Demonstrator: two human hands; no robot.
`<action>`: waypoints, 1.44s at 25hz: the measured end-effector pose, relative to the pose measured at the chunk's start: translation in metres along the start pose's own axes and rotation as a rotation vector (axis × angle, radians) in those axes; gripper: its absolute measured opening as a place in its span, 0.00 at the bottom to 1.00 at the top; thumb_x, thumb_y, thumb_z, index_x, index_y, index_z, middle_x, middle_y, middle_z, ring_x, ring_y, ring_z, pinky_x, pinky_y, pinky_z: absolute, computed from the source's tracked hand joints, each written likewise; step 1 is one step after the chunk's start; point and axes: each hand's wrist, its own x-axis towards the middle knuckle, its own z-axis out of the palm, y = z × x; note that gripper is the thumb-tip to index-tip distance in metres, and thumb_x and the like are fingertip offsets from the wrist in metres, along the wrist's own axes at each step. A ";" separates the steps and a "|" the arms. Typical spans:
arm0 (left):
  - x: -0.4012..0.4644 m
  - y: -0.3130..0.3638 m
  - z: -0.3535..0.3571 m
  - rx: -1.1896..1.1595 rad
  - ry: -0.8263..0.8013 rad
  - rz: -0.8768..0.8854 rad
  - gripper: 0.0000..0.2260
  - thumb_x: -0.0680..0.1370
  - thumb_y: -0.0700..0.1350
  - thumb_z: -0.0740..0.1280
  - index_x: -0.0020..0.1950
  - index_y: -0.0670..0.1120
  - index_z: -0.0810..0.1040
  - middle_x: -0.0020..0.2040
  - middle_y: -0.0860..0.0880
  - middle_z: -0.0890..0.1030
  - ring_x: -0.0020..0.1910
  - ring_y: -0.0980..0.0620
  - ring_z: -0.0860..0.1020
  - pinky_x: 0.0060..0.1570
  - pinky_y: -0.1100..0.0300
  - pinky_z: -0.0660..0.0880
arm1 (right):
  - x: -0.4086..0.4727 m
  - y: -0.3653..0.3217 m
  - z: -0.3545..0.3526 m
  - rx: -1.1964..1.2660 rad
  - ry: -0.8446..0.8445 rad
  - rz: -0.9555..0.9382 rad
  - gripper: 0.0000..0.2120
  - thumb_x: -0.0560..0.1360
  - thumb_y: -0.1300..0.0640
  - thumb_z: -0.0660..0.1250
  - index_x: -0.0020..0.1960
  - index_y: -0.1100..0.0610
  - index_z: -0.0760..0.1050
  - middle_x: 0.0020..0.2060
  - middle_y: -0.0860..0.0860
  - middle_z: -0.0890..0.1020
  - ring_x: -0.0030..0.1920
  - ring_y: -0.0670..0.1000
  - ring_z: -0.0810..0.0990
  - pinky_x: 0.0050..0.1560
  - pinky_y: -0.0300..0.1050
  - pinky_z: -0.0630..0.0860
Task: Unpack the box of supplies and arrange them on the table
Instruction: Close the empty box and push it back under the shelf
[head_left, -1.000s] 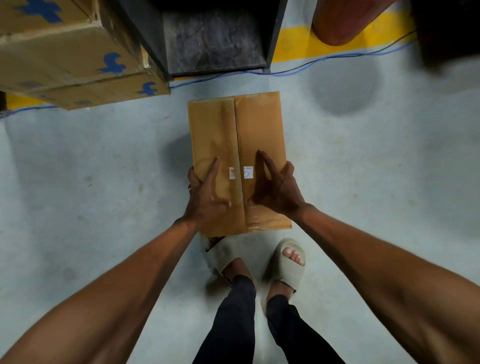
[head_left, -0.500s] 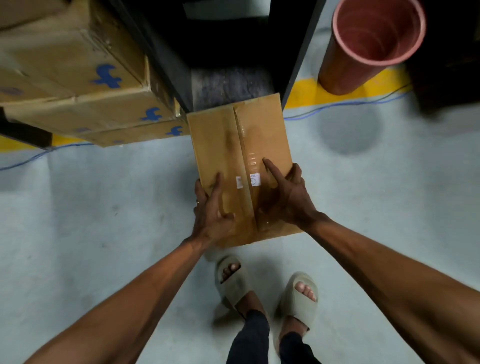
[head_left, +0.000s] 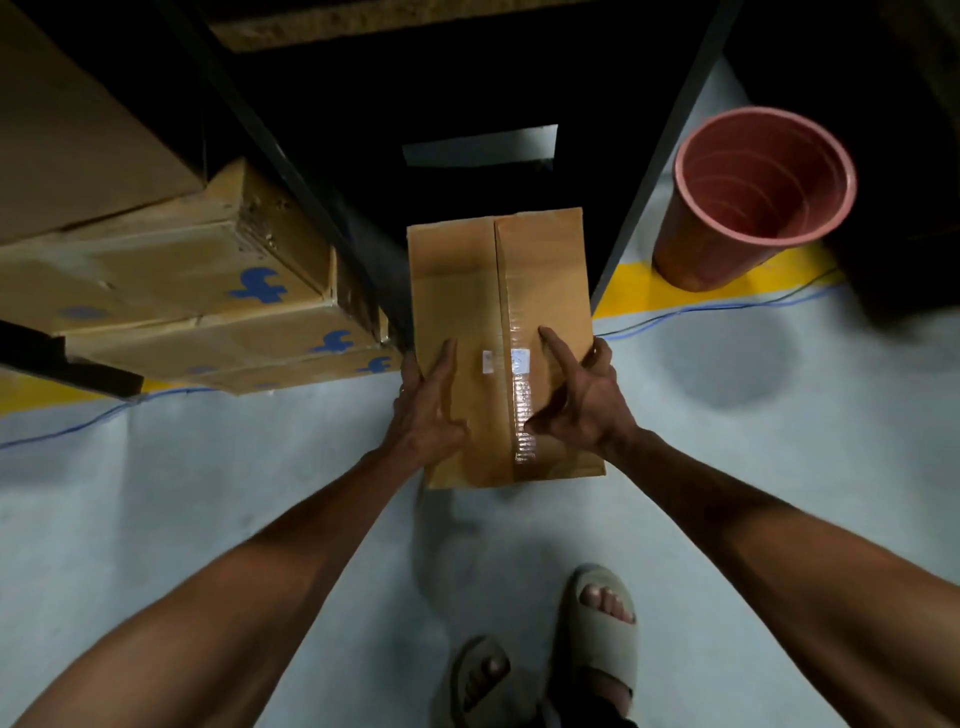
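Our left hand (head_left: 426, 410) and right hand (head_left: 582, 402) clasp the near sides of the sealed box (head_left: 501, 343), thumbs spread over its taped top, above the floor just before the dark shelf (head_left: 467, 104). We judge this the carrying step; next we need a bench, none visible, then must slit the tape.

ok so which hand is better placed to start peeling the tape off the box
Probably the right hand: its thumb already lies against the shiny tape on the box, while the left hand grips the left edge, away from the seam.
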 end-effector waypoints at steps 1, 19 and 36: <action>0.012 -0.001 -0.001 0.002 0.005 -0.011 0.52 0.70 0.50 0.77 0.78 0.68 0.41 0.80 0.53 0.42 0.79 0.38 0.54 0.74 0.38 0.64 | 0.013 0.002 -0.001 -0.007 -0.005 -0.006 0.60 0.60 0.47 0.82 0.79 0.38 0.47 0.73 0.61 0.52 0.70 0.69 0.63 0.71 0.62 0.69; -0.010 -0.008 0.067 0.708 0.096 0.127 0.56 0.67 0.66 0.73 0.82 0.43 0.45 0.81 0.36 0.44 0.79 0.31 0.45 0.75 0.33 0.52 | -0.001 0.024 0.050 -0.587 -0.027 -0.252 0.60 0.63 0.45 0.78 0.82 0.55 0.44 0.78 0.68 0.43 0.77 0.72 0.41 0.75 0.69 0.49; 0.036 0.010 0.017 0.685 0.256 0.331 0.38 0.70 0.32 0.71 0.79 0.40 0.62 0.79 0.40 0.62 0.78 0.37 0.62 0.73 0.43 0.67 | 0.041 -0.002 0.004 -0.460 0.029 -0.334 0.35 0.78 0.66 0.64 0.81 0.52 0.56 0.80 0.48 0.57 0.80 0.55 0.54 0.75 0.50 0.66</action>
